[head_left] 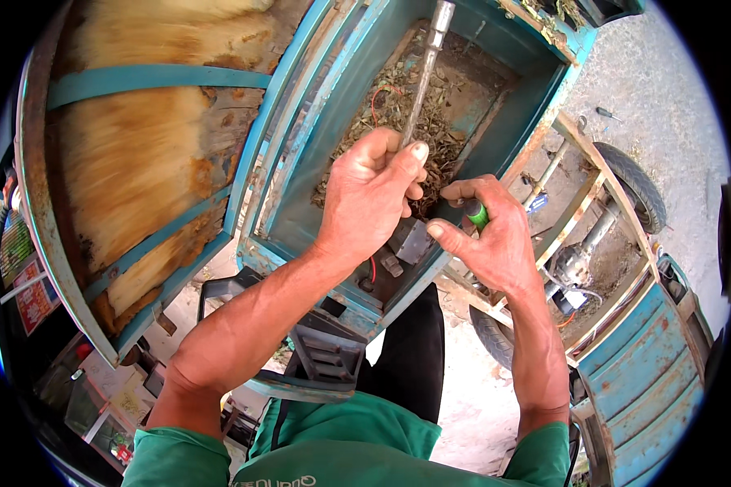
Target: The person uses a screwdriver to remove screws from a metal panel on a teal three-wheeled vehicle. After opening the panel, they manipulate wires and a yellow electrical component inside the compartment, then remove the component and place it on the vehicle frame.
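My left hand (372,195) grips a long silver metal rod (421,90) with a socket-like top, raised over an open teal metal box (520,89). My right hand (489,239), just right of it, has lower fingers curled round a green-handled tool (476,213), its thumb and forefinger apart; the tool's far end is hidden. Dry leaves (382,114) cover much of the box's floor, with a red wire (374,105) among them. A dark metal block (414,242) lies at the box's near end, below my hands.
A raised padded, rusty teal panel (138,162) stands left. At right are the vehicle's open frame (617,195), a tyre (635,183), an axle (577,260) and a rusty teal panel (642,381). A screwdriver (607,114) lies on the ground. A black plastic part (321,357) sits near my body.
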Available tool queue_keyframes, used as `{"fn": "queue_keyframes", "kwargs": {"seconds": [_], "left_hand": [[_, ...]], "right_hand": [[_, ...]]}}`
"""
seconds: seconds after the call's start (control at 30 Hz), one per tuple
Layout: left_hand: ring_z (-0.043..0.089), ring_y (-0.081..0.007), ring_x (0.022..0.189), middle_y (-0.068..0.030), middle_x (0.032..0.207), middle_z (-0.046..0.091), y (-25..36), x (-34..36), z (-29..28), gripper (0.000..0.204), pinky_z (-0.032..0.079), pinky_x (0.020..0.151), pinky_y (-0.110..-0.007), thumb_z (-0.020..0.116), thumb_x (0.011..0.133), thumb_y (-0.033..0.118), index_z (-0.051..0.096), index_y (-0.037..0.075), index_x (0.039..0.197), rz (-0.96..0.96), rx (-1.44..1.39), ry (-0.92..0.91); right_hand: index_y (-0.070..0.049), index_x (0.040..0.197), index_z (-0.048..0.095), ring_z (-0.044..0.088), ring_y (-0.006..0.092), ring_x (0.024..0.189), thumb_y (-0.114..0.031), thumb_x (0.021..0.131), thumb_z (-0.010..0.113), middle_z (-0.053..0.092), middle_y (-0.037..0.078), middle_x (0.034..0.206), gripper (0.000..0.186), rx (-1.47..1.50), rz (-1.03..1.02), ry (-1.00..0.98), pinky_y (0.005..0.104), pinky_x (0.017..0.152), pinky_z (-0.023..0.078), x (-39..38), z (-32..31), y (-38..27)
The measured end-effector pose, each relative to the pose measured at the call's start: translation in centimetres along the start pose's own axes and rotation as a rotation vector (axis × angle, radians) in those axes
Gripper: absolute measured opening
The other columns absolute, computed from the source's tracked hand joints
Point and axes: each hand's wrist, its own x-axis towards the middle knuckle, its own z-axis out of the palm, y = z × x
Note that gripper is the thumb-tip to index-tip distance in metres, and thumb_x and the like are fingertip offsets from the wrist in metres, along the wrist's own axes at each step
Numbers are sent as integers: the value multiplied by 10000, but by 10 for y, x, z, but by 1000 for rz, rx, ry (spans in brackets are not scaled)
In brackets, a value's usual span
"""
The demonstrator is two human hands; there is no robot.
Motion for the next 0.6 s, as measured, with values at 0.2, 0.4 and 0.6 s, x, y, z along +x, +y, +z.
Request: {"fn": "queue_keyframes", "kwargs": {"seconds": [0.2, 0.4, 0.6], "left_hand": [[655, -164, 829, -85, 957, 660, 25, 17, 26, 214, 524, 670, -283, 636, 965, 251, 610, 48, 1027, -6, -446, -43], [573, -211, 1157, -152, 1202, 611, -8, 21, 1, 585, 474, 954, -355, 701, 914, 298, 485, -38, 1341, 122, -97, 51], [506, -308, 1253, -161, 1327, 525, -111, -4, -37, 667, 410, 1056, -424, 776, 814, 257, 479, 13, 1359, -217, 527, -335]], "right_hand": [[5, 987, 651, 631, 391, 840, -196, 770, 745, 624, 190, 947, 311, -167, -170, -18, 459, 740, 511, 27, 5, -16], [-18, 916, 607, 626, 367, 797, -123, 735, 706, 558, 140, 883, 231, -615, -247, 88, 464, 686, 520, 63, -17, 2], [-63, 946, 630, 633, 291, 886, -107, 762, 738, 598, 85, 974, 217, -845, -410, 300, 387, 721, 529, 95, -34, 46]]}}
